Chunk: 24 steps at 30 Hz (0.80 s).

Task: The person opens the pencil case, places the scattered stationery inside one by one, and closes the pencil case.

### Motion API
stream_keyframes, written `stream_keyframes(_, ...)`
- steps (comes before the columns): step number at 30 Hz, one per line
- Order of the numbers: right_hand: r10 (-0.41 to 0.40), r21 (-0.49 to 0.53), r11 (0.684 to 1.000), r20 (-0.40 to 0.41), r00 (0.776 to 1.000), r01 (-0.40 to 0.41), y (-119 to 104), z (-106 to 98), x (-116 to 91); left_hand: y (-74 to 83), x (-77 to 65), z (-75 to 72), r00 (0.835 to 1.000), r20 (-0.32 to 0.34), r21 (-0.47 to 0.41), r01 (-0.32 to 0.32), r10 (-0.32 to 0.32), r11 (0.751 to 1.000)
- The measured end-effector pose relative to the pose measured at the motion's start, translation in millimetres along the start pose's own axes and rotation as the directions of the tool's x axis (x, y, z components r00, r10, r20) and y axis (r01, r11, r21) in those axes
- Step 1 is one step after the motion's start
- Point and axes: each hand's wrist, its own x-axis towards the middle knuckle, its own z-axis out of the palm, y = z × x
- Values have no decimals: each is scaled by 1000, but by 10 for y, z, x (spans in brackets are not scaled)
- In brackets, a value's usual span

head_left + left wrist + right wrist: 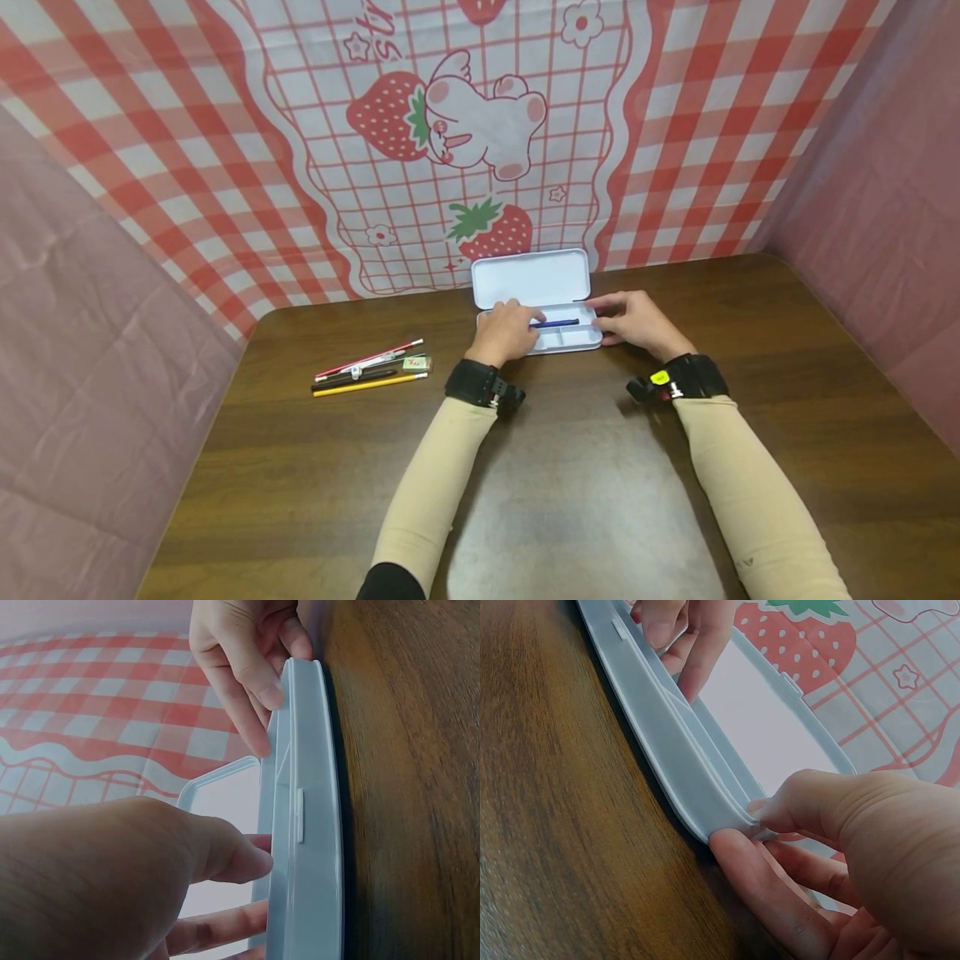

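Plainly, the right hand (637,322) grips the right end of a pale pencil case (581,337), thumb over the rim and fingers against the outer wall. The case sits near the far edge of the brown wooden table (570,483), its lid (531,280) raised at the back. The left hand (504,331) reaches into the case's left part, thumb apart from the partly bent fingers; whether it holds the blue pen (558,322) there, I cannot quite tell. That pen lies lengthwise behind the front compartments. Left of the case, a red pencil (352,369), a black pen (375,376), a yellow pencil (370,384) and a small eraser (414,364) lie grouped.
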Motion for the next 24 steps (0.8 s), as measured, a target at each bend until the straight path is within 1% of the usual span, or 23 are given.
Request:
stream_keyframes(6,-3,-11,1000,2,1000,3,-3,-3,-6,7,-6,-9,1000,5,2,-3,3,1000)
stream_keyframes(13,8,10,1000,5,1000,-8,-18,-6,-1,9,-7,-12,1000,1,-4,7,-7,1000)
stream_keyframes(17,7,15,1000,4,1000,-7,-16,-11,11,19,-2,-34,1000,-29,-12,6,-6,1000)
stream_keyframes(20,4,12,1000,4,1000,-4,-7,-11,17,40,3,-46,998,-62,-22,-18,17,1000)
stream_keyframes(24,8,15,1000,5,1000,-8,11,1,21,73,10,-42,995,-91,-38,-55,51,998)
